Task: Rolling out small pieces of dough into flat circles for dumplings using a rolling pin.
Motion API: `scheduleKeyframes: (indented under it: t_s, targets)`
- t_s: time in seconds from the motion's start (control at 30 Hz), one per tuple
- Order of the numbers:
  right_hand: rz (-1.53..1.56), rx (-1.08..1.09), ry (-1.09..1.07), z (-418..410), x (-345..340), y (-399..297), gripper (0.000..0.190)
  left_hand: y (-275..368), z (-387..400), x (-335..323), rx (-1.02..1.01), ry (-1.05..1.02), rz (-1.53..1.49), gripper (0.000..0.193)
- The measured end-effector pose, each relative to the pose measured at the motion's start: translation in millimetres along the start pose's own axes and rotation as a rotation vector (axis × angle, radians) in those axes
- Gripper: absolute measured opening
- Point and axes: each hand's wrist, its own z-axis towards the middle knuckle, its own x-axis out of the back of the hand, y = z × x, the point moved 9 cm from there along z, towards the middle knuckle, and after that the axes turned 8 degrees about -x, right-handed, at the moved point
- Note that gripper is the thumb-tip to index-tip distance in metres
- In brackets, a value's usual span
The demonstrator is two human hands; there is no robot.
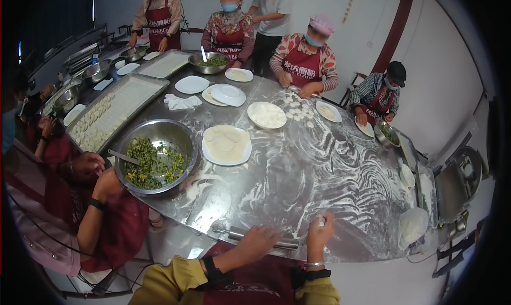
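Near the front edge of the metal table, my left hand (259,243) rests over a metal rolling pin (287,243); whether its fingers close around it is hard to tell. My right hand (320,229), raised just right of the pin's end, has a small piece of white dough (321,221) between its bent fingers. Farther in, a white plate (227,161) holds thin round dough wrappers (225,141). Left of that plate stands a steel bowl (191,161) with chopped green and yellow filling (149,161) and a metal spoon (123,157).
Loose flour streaks the metal table (279,177). A co-worker (44,209) stands close at left, hands beside the bowl. A long tray (149,89) holds dumplings. A white bowl (266,115) and dough pieces (295,109) lie farther back. A plastic bag (413,227) sits at right.
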Motion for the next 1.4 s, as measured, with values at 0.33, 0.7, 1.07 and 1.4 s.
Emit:
scheduleKeyframes:
  t_s: [0.33, 0.7, 1.07, 1.4]
  targets:
    - [0.649, -0.214, 0.072, -53.0, 43.3, 9.4, 0.03, -16.5, 9.6, 27.2, 0.177, 0.204, -0.058, 0.038]
    - [-0.259, 0.625, -0.956, -133.0, -81.0, -63.6, 0.049, -89.9, -13.5, 113.1, 0.551, 0.717, -0.548, 0.037]
    - [-0.564, 0.5, -0.807, -35.2, -5.5, 23.2, 0.056, -61.8, 10.2, 95.7, 0.46, 0.482, -0.418, 0.044]
    - [-0.77, 0.197, -0.656, 31.6, 15.8, 68.0, 0.054, -40.8, 19.4, 57.3, 0.301, 0.268, -0.193, 0.04]
